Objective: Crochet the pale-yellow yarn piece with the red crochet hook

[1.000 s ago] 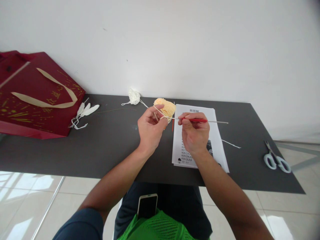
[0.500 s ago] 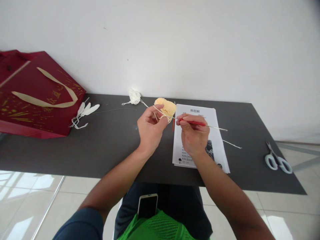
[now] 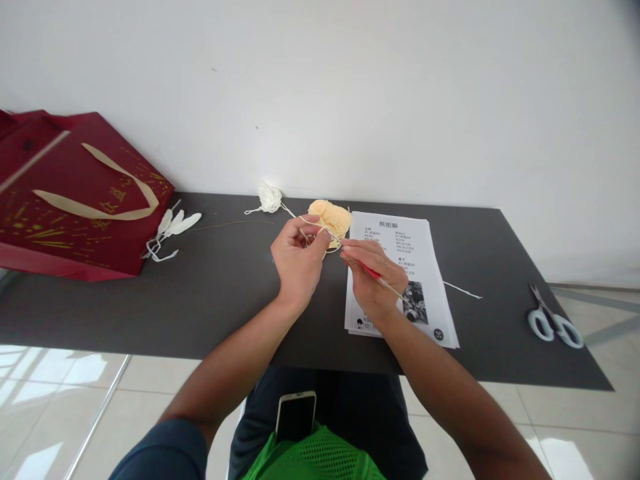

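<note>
My left hand (image 3: 300, 260) pinches white yarn, with a strand running over its fingers from the white yarn ball (image 3: 270, 197) at the back of the table. In my right hand (image 3: 376, 275) is a crochet hook (image 3: 370, 271) with a red grip and a metal shaft. Its tip meets the yarn at my left fingertips, and a loop of yarn hangs just below. The small work between the fingers is mostly hidden. Right behind both hands lies a ball of pale yellow yarn (image 3: 331, 217).
Printed sheets (image 3: 425, 253) lie under my right hand. Scissors (image 3: 553, 323) are at the right end of the dark table (image 3: 225, 300). On the left stand a red gift bag (image 3: 100, 200) and white crocheted pieces (image 3: 175, 225). A phone (image 3: 295, 416) rests on my lap.
My right hand has moved left and turned, bringing the hook close to my left fingertips. The hook's back end now points down toward the sheets. The view has shifted slightly.
</note>
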Available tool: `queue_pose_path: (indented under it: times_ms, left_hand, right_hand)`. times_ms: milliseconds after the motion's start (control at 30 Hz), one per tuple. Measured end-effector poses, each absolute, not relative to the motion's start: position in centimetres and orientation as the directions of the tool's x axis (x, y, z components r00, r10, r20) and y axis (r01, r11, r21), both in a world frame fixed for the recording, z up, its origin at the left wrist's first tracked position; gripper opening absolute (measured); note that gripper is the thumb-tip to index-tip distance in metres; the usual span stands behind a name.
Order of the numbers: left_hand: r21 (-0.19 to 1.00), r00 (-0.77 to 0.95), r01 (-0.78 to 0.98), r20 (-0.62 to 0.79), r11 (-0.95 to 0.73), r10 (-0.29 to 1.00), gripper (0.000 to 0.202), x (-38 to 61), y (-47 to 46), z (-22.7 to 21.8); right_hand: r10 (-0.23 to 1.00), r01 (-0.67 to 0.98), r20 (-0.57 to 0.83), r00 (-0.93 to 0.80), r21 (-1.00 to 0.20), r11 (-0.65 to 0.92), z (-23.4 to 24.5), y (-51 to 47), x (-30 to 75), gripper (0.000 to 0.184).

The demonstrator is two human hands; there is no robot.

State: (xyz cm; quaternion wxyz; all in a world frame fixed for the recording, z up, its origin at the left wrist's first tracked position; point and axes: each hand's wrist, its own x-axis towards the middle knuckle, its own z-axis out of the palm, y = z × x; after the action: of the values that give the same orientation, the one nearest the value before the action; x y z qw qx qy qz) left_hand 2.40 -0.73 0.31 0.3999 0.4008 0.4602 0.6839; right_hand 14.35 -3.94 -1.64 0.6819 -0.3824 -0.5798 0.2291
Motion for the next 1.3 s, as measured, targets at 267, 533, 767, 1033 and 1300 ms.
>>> queue_pose_path:
  times_ms: [267, 533, 767, 1033, 1300]
  left_hand:
    - [0.928, -0.320, -0.329, 0.065, -0.175, 0.945, 0.030, 2.8, -0.8, 0.8]
    - [0.740, 0.028, -0.654, -0.184, 0.157, 0.983, 0.044, 1.8, -0.2, 1.4]
    - [0.712, 0.126, -0.669, -0.173, 0.213, 0.977, 0.050, 1.5, 0.0, 1.7]
    - [0.829, 0.069, -0.551, -0.070, 0.096, 0.995, 0.050, 1.5, 0.1, 1.1]
    - [0.953, -0.109, -0.296, 0.031, -0.062, 0.994, 0.049, 1.8, 0.0, 0.8]
  right_hand:
    - [0.723, 0.189, 0.664, 0.191, -0.748, 0.636, -2.0, -3.9, 14.0, 0.034]
    - [0.687, 0.197, 0.701, 0.190, -0.713, 0.673, -1.9, -3.5, 14.3, 0.030]
    - [0.863, -0.166, 0.412, 0.292, -0.867, 0.470, -1.8, -2.8, 14.3, 0.019]
    - [0.928, -0.449, 0.308, 0.211, -0.812, 0.372, -0.8, -1.7, 15.0, 0.018]
    - [0.868, -0.234, 0.418, 0.269, -0.846, 0.480, -0.8, -2.0, 15.6, 0.020]
